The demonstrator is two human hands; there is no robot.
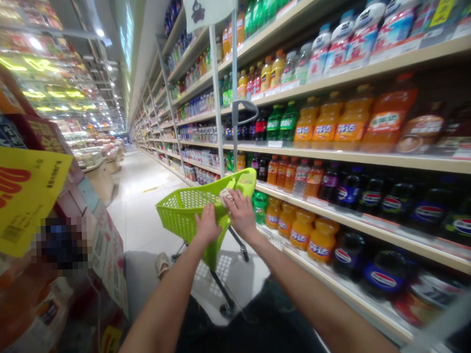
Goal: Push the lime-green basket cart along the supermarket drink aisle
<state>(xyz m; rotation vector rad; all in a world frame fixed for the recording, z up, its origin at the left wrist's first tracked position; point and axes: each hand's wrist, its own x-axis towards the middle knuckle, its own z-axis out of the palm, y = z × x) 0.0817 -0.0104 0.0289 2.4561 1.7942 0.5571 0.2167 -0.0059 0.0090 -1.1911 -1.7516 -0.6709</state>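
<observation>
Cart: we have the green cart (179, 222) directly in front of us, on the pale floor (137, 175), beside the drink shelves (358, 161).
Left hand: our left hand (208, 224) rests on the near side of the cart; we cannot tell whether its fingers curl around the rim.
Right hand: we bend the fingers of our right hand (240, 211) over a crumpled white cloth (225, 197), gripping it against the cart's upper edge, just beside the left hand.
Drinks: to our right we see orange soda bottles (320, 123) and dark cola bottles (384, 275) in rows.
Signs: a yellow price sign (23, 199) hangs near us at the left; a white sign (219, 11) stands above the cart.
</observation>
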